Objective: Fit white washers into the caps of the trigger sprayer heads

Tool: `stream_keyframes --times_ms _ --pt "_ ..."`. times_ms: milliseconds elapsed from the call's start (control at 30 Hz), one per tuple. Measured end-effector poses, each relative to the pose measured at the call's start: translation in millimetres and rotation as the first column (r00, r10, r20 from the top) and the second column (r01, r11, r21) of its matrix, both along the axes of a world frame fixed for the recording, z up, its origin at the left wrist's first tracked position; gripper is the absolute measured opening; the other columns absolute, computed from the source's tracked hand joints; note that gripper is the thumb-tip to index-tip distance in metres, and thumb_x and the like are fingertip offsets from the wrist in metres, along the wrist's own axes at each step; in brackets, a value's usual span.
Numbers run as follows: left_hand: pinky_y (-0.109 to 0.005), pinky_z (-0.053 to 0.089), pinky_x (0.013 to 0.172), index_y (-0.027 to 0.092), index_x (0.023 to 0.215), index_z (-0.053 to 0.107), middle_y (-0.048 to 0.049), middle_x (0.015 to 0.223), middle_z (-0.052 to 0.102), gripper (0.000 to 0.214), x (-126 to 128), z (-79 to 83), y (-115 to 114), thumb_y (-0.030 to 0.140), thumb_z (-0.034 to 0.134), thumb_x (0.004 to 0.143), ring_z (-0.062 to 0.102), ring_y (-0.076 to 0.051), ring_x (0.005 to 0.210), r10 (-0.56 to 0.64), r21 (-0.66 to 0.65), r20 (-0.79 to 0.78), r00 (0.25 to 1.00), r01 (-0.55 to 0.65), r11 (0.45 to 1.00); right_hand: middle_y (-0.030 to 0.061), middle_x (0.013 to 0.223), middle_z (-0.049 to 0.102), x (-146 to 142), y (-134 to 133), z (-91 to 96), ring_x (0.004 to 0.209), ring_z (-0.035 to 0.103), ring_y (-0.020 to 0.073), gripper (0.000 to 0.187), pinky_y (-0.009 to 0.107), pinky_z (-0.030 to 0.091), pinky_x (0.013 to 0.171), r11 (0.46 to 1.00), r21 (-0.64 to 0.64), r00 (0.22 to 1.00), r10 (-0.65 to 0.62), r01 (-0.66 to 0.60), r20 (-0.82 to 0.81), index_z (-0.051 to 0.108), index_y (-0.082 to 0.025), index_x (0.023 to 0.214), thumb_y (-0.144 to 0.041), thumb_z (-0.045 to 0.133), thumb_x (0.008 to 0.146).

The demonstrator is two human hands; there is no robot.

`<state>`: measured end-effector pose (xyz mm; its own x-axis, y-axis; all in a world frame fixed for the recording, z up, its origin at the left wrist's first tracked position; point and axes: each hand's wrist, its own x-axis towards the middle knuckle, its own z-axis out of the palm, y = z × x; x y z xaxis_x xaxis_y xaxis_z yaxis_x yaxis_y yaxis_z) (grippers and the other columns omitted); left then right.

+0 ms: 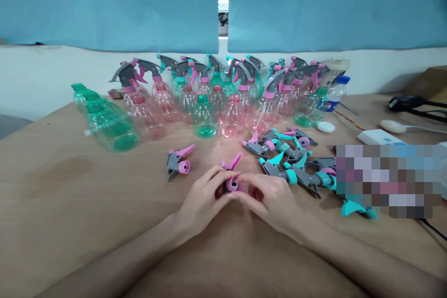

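Note:
Both my left hand and my right hand are closed around one pink and grey spray trigger head, just above the table. Its pink collar faces me, with the opening showing, and its pink trigger sticks up behind my fingers. The fingertips of both hands rest on the collar; the grey body is mostly hidden. A second pink and grey spray head lies on the table left of my hands. To the right of my right hand is a loose pile of teal and pink spray heads.
Rows of pink and green bottles stand behind, some topped with spray heads, others uncapped, such as a green bottle and a pink bottle. Green bottles lean at left. A blue-capped bottle, white power strip and cables occupy the right.

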<state>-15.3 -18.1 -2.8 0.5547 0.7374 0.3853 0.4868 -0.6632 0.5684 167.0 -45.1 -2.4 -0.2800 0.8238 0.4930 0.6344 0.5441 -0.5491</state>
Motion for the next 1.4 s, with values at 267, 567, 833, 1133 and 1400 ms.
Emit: stream_keyframes --times_ms 267,567,833,1133,1400 --pt "-0.022 0.046 0.061 0.022 0.111 0.057 -0.0005 0.092 0.054 0.025 0 0.8 -3 0.025 0.061 0.086 0.052 -0.011 0.068 0.071 0.026 0.047 0.996 -0.073 0.997 -0.0025 0.055 0.059 -5 -8 0.0 0.047 0.053 0.0114 0.042 0.023 0.038 0.051 0.999 -0.046 1.000 -0.011 0.010 -0.017 0.063 -0.015 0.103 -0.052 0.049 0.089" --pt "-0.022 0.045 0.060 0.021 0.107 0.057 -0.0012 0.088 0.056 0.024 0 4.7 -3 0.036 0.054 0.089 0.052 -0.012 0.066 -0.030 0.028 0.052 0.998 0.029 0.999 -0.0034 0.059 0.057 -1 -2 -1.7 0.048 0.050 0.0097 0.028 0.020 0.037 0.049 0.995 0.030 0.994 0.099 -0.098 -0.049 0.058 -0.016 0.101 -0.041 0.052 0.090" --pt "-0.023 0.047 0.063 0.021 0.109 0.058 -0.0015 0.089 0.057 0.025 1 5.2 -6 0.035 0.057 0.088 0.055 -0.013 0.071 0.038 -0.019 0.054 0.998 -0.037 0.999 -0.0027 0.063 0.059 0 0 -1.9 0.051 0.051 0.0099 0.031 0.020 0.037 0.052 0.989 0.031 0.989 0.144 -0.146 0.038 0.058 -0.017 0.102 -0.044 0.053 0.089" --pt "-0.025 0.049 0.067 0.022 0.110 0.058 -0.0017 0.090 0.058 0.026 -1 2.2 -1 0.028 0.062 0.086 0.057 -0.014 0.075 0.075 -0.005 0.080 0.994 -0.075 0.997 -0.0018 0.065 0.062 3 1 -1.3 0.054 0.054 0.0107 0.036 0.020 0.037 0.053 0.990 -0.020 0.986 0.142 -0.141 0.083 0.061 -0.018 0.106 -0.048 0.050 0.090" --pt "-0.031 0.049 0.078 0.023 0.115 0.059 -0.0025 0.095 0.064 0.030 -4 13.7 2 0.028 0.062 0.086 0.058 -0.017 0.083 0.114 0.206 0.053 0.992 -0.122 0.971 -0.0011 0.069 0.062 6 -1 -7.6 0.053 0.054 0.0103 0.044 0.021 0.044 0.055 0.981 0.020 0.981 0.194 -0.193 -0.025 0.052 -0.018 0.123 -0.047 0.051 0.090"
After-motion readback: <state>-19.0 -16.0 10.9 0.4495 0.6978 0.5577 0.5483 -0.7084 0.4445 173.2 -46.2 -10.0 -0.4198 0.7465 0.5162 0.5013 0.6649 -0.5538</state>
